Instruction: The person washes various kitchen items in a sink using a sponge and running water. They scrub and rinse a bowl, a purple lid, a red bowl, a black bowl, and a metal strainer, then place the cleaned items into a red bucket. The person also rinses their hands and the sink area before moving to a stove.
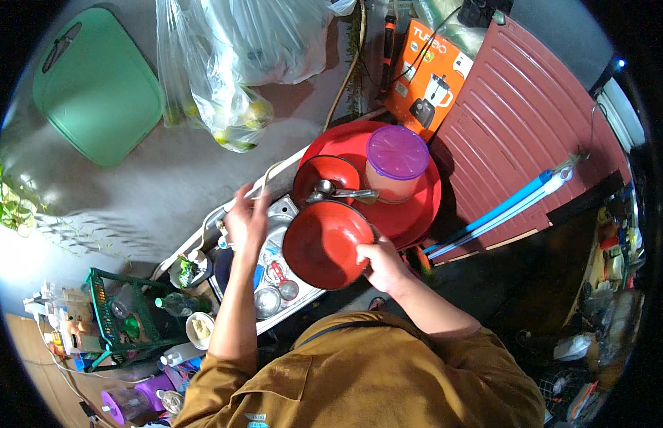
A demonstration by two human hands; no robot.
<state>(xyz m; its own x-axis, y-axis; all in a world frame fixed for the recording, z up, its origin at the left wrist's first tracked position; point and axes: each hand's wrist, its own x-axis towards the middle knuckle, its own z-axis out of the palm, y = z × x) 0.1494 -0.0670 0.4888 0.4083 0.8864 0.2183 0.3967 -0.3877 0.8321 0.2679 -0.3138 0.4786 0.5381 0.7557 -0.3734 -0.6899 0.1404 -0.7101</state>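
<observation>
My right hand (pixel 384 264) grips the rim of a red bowl (pixel 327 243) with a dark edge, its inside facing up. The bowl hangs over the right part of a stainless steel sink (pixel 310 299). Blurred, my left hand (pixel 247 218) is raised above the sink's back edge, close to a thin pale hose (pixel 267 174) and the wall; I see nothing in it. Below in the sink lie a red-handled strainer (pixel 287 289), a round metal dish (pixel 268 302) and other wares partly hidden by my left arm.
Right of the sink, a large red basin (pixel 401 216) holds another red bowl (pixel 337 168), metal ladles (pixel 326 188) and a purple-lidded container (pixel 397 155). A green crate (pixel 104 321) and plastic bottle (pixel 181 304) stand left. Plastic bags (pixel 267 43) hang on the wall.
</observation>
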